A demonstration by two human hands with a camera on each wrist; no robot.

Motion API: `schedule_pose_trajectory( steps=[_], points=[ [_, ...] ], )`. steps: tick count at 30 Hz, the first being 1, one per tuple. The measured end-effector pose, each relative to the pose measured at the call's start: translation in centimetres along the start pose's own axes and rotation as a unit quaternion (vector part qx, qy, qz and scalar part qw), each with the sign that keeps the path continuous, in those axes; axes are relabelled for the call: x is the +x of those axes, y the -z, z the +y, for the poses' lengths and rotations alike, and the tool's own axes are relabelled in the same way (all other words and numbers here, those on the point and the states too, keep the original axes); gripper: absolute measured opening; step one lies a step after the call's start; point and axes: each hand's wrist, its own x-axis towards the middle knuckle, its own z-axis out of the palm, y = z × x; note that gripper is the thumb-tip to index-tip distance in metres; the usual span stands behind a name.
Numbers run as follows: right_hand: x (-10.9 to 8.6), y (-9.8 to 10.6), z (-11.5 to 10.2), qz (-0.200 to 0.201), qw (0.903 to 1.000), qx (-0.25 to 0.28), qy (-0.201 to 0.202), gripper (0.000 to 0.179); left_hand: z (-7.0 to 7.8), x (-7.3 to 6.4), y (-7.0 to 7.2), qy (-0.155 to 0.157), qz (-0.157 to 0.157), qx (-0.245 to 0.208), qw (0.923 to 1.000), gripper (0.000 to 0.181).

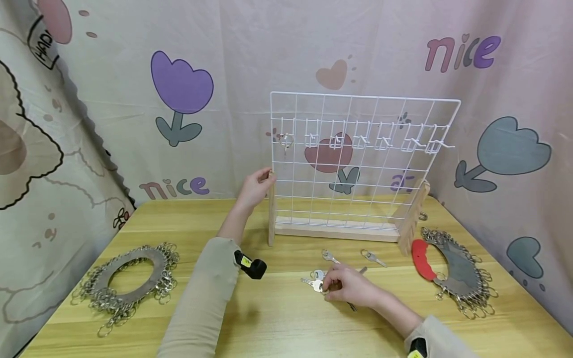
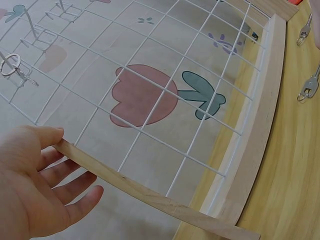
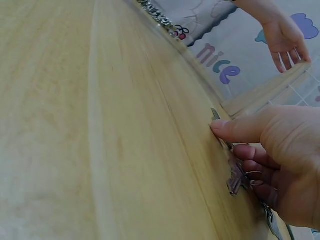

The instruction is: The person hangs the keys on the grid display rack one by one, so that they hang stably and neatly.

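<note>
My left hand (image 1: pixel 254 190) holds the top end of the wooden side post (image 2: pixel 135 186) of a white wire grid rack, thumb over it and fingers behind. My right hand (image 1: pixel 349 286) is low over the table among several loose keys, pinching a silver key (image 1: pixel 317 285) at its ring end between thumb and fingertips. More keys lie behind this hand, one key (image 1: pixel 373 258) towards the rack's right foot. Part of the key group is hidden under my fingers. On the rack's leftmost hook hangs a key ring (image 1: pixel 286 141) with a small key.
A row of white hooks (image 1: pixel 360 141) crosses the grid, above its wooden base bar (image 1: pixel 335 230). At the left of the table lies a metal hoop (image 1: pixel 154 258) strung with rings; at the right, a similar hoop (image 1: pixel 461 268) with a red section (image 1: pixel 422 258). A printed curtain hangs behind.
</note>
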Motion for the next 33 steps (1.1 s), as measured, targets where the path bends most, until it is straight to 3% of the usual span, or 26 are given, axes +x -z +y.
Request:
schedule_pose_trajectory(
  steps=[12,19,28,33],
  points=[
    [0.2,-0.1,-0.5,-0.008,0.9983,-0.057,0.012,0.008,-0.1,-0.1,0.0,0.007,0.001,0.001,1.0,0.051],
    [0.6,0.8,-0.6,-0.016,0.9996,-0.025,-0.002,0.007,-0.1,0.1,0.0,0.006,0.003,-0.003,1.0,0.052],
    [1.2,2.5,-1.0,0.054,0.9981,0.006,-0.029,0.006,0.0,0.0,0.0,0.008,0.006,-0.005,0.9999,0.051],
    [1.5,3.0,-1.4,0.068,0.9964,0.029,-0.041,0.005,0.0,0.0,0.0,0.01,0.004,-0.004,0.9999,0.051]
  ],
)
